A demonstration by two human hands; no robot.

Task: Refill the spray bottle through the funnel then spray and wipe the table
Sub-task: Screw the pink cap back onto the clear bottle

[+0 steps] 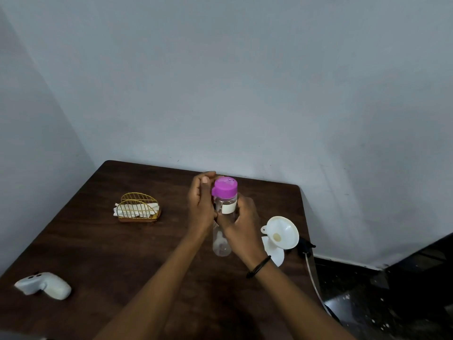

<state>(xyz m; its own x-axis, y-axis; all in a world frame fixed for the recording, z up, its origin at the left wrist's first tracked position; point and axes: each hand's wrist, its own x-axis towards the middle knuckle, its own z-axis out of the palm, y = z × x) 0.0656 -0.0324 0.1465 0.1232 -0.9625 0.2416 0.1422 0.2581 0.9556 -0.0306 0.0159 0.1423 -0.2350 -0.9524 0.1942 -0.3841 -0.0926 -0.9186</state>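
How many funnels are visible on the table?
1. The white funnel stands near the right edge of the table, just right of the right hand. Behind the arms another could be hidden.

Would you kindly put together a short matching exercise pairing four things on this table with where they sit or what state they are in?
Things:
1. clear bottle
2. white funnel
3. wire napkin holder
4. white handheld device

Descriptions:
A. near the table's left front corner
B. held between both hands, pink cap on
C. by the right edge, wide mouth tilted toward the camera
D. left of the hands, holding white paper napkins

Pairs: 1-B, 2-C, 3-D, 4-A

The left hand is by the pink cap; the right hand grips the body.
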